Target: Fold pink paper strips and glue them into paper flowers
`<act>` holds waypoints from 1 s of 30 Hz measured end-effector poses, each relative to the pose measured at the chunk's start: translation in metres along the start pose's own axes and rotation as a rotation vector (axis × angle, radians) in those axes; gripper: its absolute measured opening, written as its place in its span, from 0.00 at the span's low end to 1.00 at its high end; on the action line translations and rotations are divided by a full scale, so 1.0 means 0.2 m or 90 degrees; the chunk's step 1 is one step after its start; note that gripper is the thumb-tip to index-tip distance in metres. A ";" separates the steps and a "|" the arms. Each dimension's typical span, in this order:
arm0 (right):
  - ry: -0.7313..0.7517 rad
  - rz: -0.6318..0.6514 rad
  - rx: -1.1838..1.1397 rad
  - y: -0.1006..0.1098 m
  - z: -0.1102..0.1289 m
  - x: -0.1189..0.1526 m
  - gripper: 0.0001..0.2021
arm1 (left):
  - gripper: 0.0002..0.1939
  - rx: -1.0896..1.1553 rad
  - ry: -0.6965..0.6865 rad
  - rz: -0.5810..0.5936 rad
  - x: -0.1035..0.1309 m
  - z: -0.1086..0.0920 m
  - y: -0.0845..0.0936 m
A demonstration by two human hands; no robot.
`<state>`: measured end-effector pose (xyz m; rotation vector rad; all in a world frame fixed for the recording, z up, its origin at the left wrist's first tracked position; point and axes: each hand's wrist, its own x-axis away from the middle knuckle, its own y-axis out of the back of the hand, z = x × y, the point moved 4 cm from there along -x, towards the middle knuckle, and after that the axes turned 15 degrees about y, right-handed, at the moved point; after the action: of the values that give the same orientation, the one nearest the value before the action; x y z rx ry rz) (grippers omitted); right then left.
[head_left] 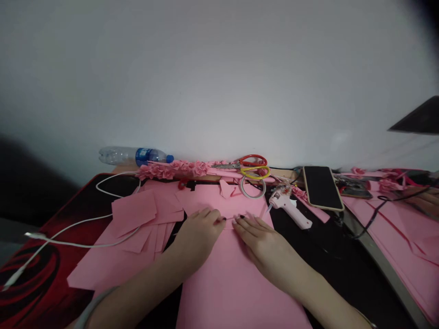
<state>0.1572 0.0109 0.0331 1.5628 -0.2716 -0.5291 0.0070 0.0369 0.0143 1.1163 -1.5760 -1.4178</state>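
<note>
Both hands were down flat on the pink paper sheet, fingertips meeting near its far edge. The left hand pressed with fingers spread, gripping nothing; the right hand lay likewise, open-palmed, pinning the paper rather than clasping it. The sheet lay dead centre, running from the hands towards six o'clock. It looked thin, light and limp, easy to crease, likely to slide on the mat, so best held at an edge or corner with a flat press.

At nine o'clock lay a loose stack of pink paper pieces with a white cable trailing over them. At one o'clock sat a glue gun, with a phone beyond it. At twelve lay scissors and a folded pink garland, and a water bottle on its side at eleven. The surface was a dark red-patterned desk mat against a plain pale wall.
</note>
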 end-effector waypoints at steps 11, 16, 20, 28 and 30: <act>-0.012 -0.020 0.150 -0.12 0.08 -0.02 0.19 | 0.27 0.061 -0.043 -0.024 0.14 0.00 0.02; 0.013 -0.080 0.131 -0.13 0.03 -0.05 0.15 | 0.18 0.101 -0.035 0.000 0.10 0.03 0.05; 0.036 -0.118 0.020 -0.09 -0.07 -0.04 0.13 | 0.15 0.182 -0.070 0.003 0.06 0.09 0.05; 0.041 -0.174 -0.013 -0.08 -0.14 -0.02 0.09 | 0.11 0.182 -0.094 -0.036 0.02 0.18 0.05; 0.025 -0.182 -0.030 -0.06 -0.15 -0.01 0.09 | 0.10 0.178 -0.088 -0.070 0.01 0.21 0.06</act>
<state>0.1679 0.0395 0.0205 1.5740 -0.0043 -0.7215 -0.0333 0.0508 0.0199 1.3070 -1.8810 -1.4005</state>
